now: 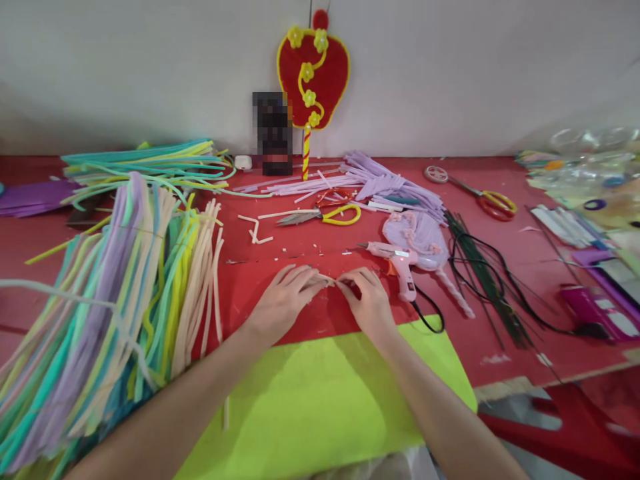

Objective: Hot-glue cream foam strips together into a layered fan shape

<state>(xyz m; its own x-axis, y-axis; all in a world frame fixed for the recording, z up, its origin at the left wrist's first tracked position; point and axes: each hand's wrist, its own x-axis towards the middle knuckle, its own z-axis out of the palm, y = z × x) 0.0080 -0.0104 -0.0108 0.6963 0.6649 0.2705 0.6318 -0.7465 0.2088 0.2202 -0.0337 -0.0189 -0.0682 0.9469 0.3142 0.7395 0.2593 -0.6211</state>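
A short, pale cream pipe cleaner (327, 278) spans the gap between my hands, just above the red table (310, 320). My left hand (289, 293) pinches its left part, mostly covering it. At its other end, the thumb and fingertips of my right hand (367, 293) are closed on the tip. Close to my right hand lies a pink hot glue gun (401, 263), beside a lilac fan-shaped piece (417, 240) with pink trim. Beyond my hands are scissors (341, 214) with yellow and red handles and bent cream pipe cleaner pieces (255, 231).
Bundles of colored pipe cleaners (115, 287) fill the left side. Lilac pipe cleaners (375, 177) lie at the back, below a red fan decoration (315, 80). Right are green stems (493, 287), a black cord (530, 307) and more scissors (495, 203). A lime-green sheet (325, 400) lies in front.
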